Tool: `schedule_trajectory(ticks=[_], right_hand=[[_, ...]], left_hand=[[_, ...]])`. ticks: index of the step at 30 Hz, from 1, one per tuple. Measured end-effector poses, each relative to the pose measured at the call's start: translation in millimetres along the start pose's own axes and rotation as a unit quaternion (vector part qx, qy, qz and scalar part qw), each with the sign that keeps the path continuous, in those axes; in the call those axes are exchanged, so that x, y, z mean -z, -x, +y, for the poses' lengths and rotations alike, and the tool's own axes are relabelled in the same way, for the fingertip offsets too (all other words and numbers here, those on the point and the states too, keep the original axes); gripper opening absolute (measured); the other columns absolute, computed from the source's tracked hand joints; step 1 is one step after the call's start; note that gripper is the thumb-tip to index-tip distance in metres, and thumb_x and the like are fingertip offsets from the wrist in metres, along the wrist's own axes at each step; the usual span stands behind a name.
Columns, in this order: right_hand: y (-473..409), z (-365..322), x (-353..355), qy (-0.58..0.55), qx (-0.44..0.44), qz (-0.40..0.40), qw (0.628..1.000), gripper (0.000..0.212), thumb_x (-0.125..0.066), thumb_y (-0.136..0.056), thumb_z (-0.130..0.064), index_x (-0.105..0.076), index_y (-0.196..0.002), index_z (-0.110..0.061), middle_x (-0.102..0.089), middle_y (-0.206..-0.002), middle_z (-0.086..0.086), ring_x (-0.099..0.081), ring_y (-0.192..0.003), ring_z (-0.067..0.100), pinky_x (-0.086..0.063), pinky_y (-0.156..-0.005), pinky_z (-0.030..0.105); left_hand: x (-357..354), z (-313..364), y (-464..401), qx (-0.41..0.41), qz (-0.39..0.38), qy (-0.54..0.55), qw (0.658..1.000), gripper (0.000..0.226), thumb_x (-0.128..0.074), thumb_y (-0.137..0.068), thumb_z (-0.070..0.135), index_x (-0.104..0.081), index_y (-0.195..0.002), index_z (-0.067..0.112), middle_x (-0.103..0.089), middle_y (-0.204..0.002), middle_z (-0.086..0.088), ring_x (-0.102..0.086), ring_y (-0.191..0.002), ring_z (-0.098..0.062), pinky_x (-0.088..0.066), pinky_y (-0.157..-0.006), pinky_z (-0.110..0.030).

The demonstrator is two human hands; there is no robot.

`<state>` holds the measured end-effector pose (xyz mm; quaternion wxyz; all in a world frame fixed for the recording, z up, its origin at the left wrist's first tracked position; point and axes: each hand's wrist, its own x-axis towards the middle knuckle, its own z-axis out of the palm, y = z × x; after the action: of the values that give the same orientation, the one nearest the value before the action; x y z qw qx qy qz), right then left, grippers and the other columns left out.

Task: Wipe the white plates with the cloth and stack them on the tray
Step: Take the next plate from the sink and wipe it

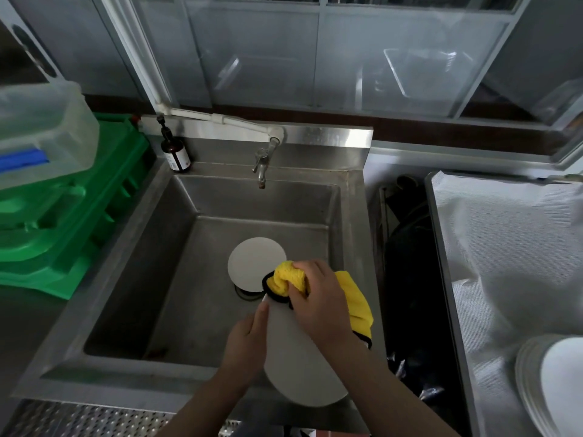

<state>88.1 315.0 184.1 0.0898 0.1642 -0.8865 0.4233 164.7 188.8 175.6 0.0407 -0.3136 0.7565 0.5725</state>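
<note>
Over the steel sink point(132, 279) I hold a white plate point(296, 367) tilted on edge. My left hand point(246, 339) grips its left rim. My right hand point(321, 298) holds a bunched yellow cloth point(290, 279) with black edging and presses it on the plate's upper face. A second white plate point(249, 263) lies flat on the sink floor over the drain. At the lower right a stack of white plates point(555, 383) leans on the tray point(448, 253), which is lined with white cloth.
A tap point(261, 165) hangs over the sink's back wall, with a brown pump bottle point(175, 152) at the back left corner. Green crates point(72, 209) and a clear plastic tub point(41, 130) stand to the left. A dark gap point(407, 263) separates sink and tray.
</note>
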Motion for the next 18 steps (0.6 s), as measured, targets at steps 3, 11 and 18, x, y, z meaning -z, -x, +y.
schedule_trajectory(ticks=[3, 11, 18], right_hand=[[-3.8, 10.0, 3.5, 0.028, -0.024, 0.036, 0.999, 0.026, -0.061, -0.08, -0.024, -0.061, -0.105, -0.016, -0.055, -0.101, -0.002, -0.059, -0.085, 0.019, -0.049, -0.063, 0.029], [1.1, 37.9, 16.6, 0.071, -0.118, 0.027, 0.99, 0.022, -0.067, -0.081, -0.019, -0.061, -0.102, -0.015, -0.054, -0.098, 0.002, -0.055, -0.084, 0.022, -0.048, -0.068, 0.035], [10.5, 50.7, 21.5, 0.045, -0.156, 0.048, 0.986, 0.013, -0.065, -0.085, -0.014, -0.059, -0.096, -0.013, -0.051, -0.094, -0.002, -0.052, -0.082, 0.017, -0.044, -0.07, 0.03]], left_hand=[[1.9, -3.4, 1.1, -0.003, 0.001, 0.003, 1.0, 0.054, -0.045, -0.102, 0.04, -0.05, -0.059, 0.01, -0.05, -0.052, -0.004, -0.049, -0.056, -0.02, -0.033, -0.058, -0.034], [6.5, 0.5, 8.0, -0.032, 0.018, -0.007, 0.999, 0.053, -0.042, -0.103, 0.039, -0.051, -0.06, 0.009, -0.05, -0.054, -0.005, -0.047, -0.053, -0.015, -0.032, -0.053, -0.028], [6.1, -3.6, 2.5, -0.027, 0.031, 0.014, 0.999, 0.055, -0.042, -0.103, 0.039, -0.055, -0.062, 0.004, -0.053, -0.055, -0.004, -0.05, -0.056, -0.017, -0.036, -0.056, -0.03]])
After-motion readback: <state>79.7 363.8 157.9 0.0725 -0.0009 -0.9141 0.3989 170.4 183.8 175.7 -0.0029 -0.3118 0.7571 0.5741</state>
